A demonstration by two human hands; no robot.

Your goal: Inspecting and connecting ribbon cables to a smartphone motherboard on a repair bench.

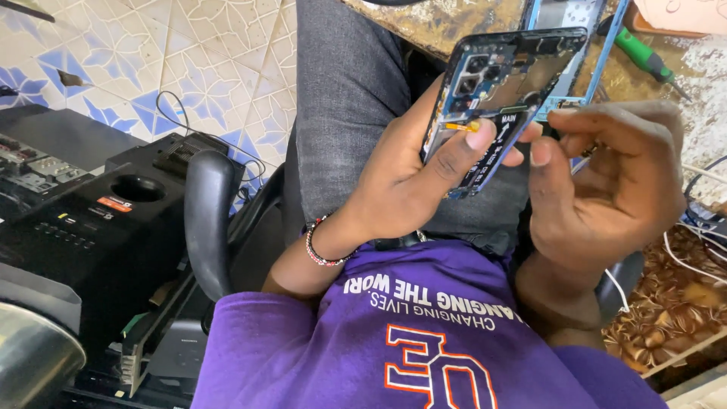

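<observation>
My left hand (413,182) holds an opened smartphone (500,83) with its back cover off, so the circuit board and camera modules show. My left thumb presses on the phone's middle near a small orange part. My right hand (606,189) hovers just to the right of the phone, fingers curled, fingertips close to its edge. Whether the right hand pinches something small I cannot tell. A beaded bracelet (322,246) circles my left wrist.
A green-handled screwdriver (644,57) lies on the worn workbench (432,23) beside a blue phone frame (598,45). A black speaker-like box (98,220) and a chair armrest (208,220) stand at the left over a patterned tile floor (189,68). White cables (700,257) trail at the right.
</observation>
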